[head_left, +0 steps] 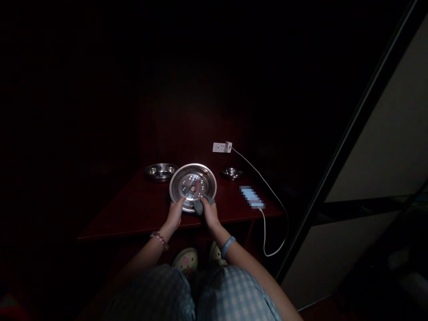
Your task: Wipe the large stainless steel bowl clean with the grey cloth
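A round, shiny steel bowl point(182, 178) with a wide rim is tilted towards me above the front of a dark red shelf. Inside its base is a sticker point(195, 185) in red, black and yellow. My left hand point(175, 216) is closed on the bowl's lower left edge, thumb over the rim. At the lower right edge, my right hand point(210, 214) pinches the bowl together with a grey cloth point(198, 207), which lies against the metal near the thumb. The fingers under the bowl are hidden.
On the shelf point(127, 214), another steel bowl point(160, 171) stands left and a smaller one point(232, 174) right. A blurred-out phone point(252, 197) lies right, its white cable point(267, 176) looping from a charger in the wall socket point(219, 147) past the shelf edge. A sliding door point(377, 133) borders the right.
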Available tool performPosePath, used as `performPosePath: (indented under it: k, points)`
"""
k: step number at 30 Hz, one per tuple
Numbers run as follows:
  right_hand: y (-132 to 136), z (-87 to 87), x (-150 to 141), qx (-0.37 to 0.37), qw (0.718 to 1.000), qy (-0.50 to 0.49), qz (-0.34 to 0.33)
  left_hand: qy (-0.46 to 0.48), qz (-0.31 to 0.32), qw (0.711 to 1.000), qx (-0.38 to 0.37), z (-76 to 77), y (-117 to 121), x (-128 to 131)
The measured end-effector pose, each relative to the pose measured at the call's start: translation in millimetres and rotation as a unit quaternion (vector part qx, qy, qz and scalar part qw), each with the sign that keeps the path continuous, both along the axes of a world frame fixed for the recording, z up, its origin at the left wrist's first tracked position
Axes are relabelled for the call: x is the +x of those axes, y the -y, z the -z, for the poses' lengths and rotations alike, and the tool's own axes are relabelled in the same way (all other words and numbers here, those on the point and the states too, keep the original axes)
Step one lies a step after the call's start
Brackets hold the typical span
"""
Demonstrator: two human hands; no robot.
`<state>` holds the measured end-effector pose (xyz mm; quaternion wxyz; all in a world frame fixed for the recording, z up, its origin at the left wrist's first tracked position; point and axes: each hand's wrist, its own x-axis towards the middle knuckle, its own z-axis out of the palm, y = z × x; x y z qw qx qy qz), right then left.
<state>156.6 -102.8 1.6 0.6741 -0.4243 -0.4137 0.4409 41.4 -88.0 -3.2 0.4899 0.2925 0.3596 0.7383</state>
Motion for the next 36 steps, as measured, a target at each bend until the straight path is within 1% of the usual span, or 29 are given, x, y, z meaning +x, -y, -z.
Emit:
performPosePath:
  k: [4, 12, 18, 22, 25, 31, 36]
  points:
    - [-3, 2.3, 1, 0.006, 1.0, 0.003, 0.003, 0.005, 0.0, 1.0, 0.002, 1.0, -1, 0]
    - [-6, 6.2, 1, 0.006, 1.0, -0.013, -0.007, 0.005, 0.005, 1.0, 0.024, -1.5, 1, -1]
    - [-7, 6.2, 0, 0.0, 1.0, -0.022, -0.011, 0.004, -0.008, 1.0, 0.012, -0.6, 0, -1]
    - [-6, 6.2, 0, 0.006, 1.0, -0.009, -0.009, 0.006, -0.015, 1.0, -0.008, 1.7, -3, -1]
    - [-6, 7.3, 0, 0.005, 1.0, -0.001, 0.0, 0.005, -0.02, 1.0, -0.007, 2.4, -4, 0]
    - [-9, 10.1, 1, 0.018, 1.0, 0.008, -0.005, -0.008, -0.021, 1.0, -0.001, -2.8, -1, -1]
    - [-9, 9.5, 1, 0.013, 1.0, 0.02, 0.004, -0.008, -0.024, 0.999, -0.022, -8.3, 4, -1]
